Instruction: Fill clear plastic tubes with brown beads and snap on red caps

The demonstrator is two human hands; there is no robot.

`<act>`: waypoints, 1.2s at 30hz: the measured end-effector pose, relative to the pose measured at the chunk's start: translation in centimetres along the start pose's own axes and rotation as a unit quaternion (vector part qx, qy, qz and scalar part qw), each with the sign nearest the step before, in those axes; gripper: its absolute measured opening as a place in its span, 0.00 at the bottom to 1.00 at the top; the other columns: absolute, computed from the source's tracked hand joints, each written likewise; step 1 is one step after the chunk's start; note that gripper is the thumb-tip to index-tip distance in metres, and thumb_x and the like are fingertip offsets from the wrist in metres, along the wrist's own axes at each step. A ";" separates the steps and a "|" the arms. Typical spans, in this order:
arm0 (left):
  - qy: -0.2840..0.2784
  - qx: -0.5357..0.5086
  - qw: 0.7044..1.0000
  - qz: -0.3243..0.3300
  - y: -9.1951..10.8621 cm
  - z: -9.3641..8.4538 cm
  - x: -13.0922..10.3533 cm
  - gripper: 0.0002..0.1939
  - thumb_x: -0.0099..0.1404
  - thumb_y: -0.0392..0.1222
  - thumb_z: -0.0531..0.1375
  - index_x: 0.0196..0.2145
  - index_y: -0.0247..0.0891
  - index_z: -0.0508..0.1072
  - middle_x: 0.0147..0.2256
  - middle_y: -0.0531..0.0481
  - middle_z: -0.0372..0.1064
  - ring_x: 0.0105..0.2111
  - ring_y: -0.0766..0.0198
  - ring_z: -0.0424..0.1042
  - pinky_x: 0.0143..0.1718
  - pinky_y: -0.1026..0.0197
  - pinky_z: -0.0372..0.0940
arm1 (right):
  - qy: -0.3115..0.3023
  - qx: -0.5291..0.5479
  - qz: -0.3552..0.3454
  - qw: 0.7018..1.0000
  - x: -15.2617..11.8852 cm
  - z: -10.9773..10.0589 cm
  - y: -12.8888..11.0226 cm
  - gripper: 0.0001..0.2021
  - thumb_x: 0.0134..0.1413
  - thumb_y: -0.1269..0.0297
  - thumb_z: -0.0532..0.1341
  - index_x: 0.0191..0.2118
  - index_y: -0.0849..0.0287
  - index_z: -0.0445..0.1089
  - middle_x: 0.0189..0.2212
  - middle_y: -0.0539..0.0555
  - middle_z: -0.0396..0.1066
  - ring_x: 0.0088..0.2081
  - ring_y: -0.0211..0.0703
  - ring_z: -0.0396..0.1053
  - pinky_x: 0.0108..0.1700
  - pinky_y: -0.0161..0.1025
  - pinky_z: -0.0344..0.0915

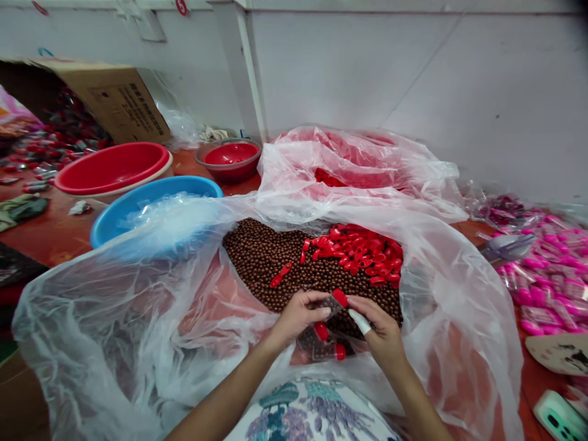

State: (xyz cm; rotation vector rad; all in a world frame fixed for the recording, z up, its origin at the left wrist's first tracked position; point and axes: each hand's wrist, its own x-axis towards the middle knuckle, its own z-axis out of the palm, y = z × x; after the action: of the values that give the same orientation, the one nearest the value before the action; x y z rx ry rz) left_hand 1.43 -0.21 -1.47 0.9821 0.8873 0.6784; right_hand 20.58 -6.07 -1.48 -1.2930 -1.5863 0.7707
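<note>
My left hand [297, 317] is closed around the clear body of a small bottle [331, 306], which is tilted and has dark balls inside. At the bottle's red cap [340, 297], the fingers of my right hand [382, 324] are pressed; a white covering wraps one of them. Below my hands lie a couple more small bottles [327, 351] with red caps. Just beyond is a spread of brown balls [260, 251] on a clear plastic sheet [441, 288]. Red spoon-shaped plastic pieces [362, 251] are heaped on the balls, and a single red piece [281, 274] lies apart.
To the left stand a blue basin [103, 229] with clear plastic inside, a red basin [110, 168], and a cardboard box [124, 101] spilling red-capped bottles. A plastic bag [358, 153] of red pieces sits behind. Pink packages [551, 275] and a phone [558, 416] are at right.
</note>
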 end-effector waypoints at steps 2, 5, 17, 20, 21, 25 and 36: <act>0.001 0.053 0.998 0.032 0.1 -0.1 -0.1 0.20 0.49 0.43 0.66 0.40 0.34 0.76 0.39 0.46 0.73 0.39 0.59 0.69 0.45 0.59 0.60 | -0.022 -0.011 -0.018 1.000 -0.2 -0.3 0.2 0.18 0.53 0.73 0.53 0.48 0.49 0.69 0.46 0.53 0.70 0.48 0.44 0.67 0.51 0.47 0.64; -0.004 0.124 0.990 0.064 0.4 -0.2 -0.2 0.18 0.52 0.45 0.64 0.40 0.35 0.76 0.37 0.46 0.72 0.38 0.59 0.68 0.43 0.60 0.60 | -0.045 -0.028 -0.040 0.998 -0.4 -0.7 0.5 0.24 0.49 0.78 0.51 0.50 0.49 0.68 0.47 0.52 0.69 0.49 0.43 0.66 0.52 0.46 0.63; -0.025 0.024 0.999 0.028 0.0 0.9 -0.8 0.19 0.55 0.48 0.61 0.43 0.35 0.73 0.35 0.47 0.71 0.33 0.63 0.69 0.35 0.63 0.63 | -0.097 0.016 -0.030 0.995 -0.1 -0.9 -0.5 0.19 0.53 0.74 0.53 0.49 0.48 0.68 0.45 0.54 0.70 0.48 0.43 0.67 0.49 0.44 0.64; -0.026 -0.028 0.999 -0.008 -0.3 1.3 -0.9 0.22 0.57 0.51 0.59 0.47 0.37 0.68 0.31 0.50 0.69 0.28 0.66 0.69 0.26 0.67 0.62 | -0.082 0.039 0.012 0.996 0.0 -0.1 -0.7 0.15 0.53 0.69 0.56 0.46 0.49 0.71 0.41 0.54 0.70 0.44 0.42 0.67 0.47 0.41 0.64; -0.026 -0.033 0.999 -0.010 -0.3 1.4 -1.0 0.23 0.57 0.52 0.59 0.47 0.38 0.67 0.30 0.51 0.68 0.27 0.67 0.68 0.24 0.68 0.61 | -0.053 0.064 0.045 0.995 0.0 0.2 -0.7 0.15 0.52 0.68 0.58 0.46 0.50 0.70 0.39 0.54 0.70 0.41 0.42 0.68 0.45 0.40 0.65; -0.043 -0.029 0.999 0.007 -0.4 1.9 -1.2 0.22 0.57 0.50 0.59 0.47 0.38 0.65 0.32 0.51 0.68 0.25 0.70 0.67 0.22 0.70 0.60 | 0.094 0.200 0.188 0.957 0.2 1.7 -0.5 0.20 0.45 0.63 0.65 0.47 0.54 0.66 0.33 0.52 0.72 0.32 0.40 0.70 0.35 0.37 0.68; -0.008 -0.041 0.999 0.018 -0.1 2.3 -1.4 0.19 0.61 0.48 0.56 0.47 0.35 0.66 0.29 0.51 0.66 0.24 0.71 0.65 0.24 0.68 0.62 | 0.008 0.093 0.085 0.992 0.3 1.1 -1.5 0.08 0.51 0.65 0.60 0.37 0.54 0.74 0.36 0.53 0.73 0.39 0.44 0.69 0.43 0.40 0.65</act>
State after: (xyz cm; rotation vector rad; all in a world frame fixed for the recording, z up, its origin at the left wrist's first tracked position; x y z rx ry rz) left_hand 2.73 -2.31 -0.49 0.9298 0.8235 0.7319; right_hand 18.96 -6.07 -0.47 -1.3040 -1.3690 0.9877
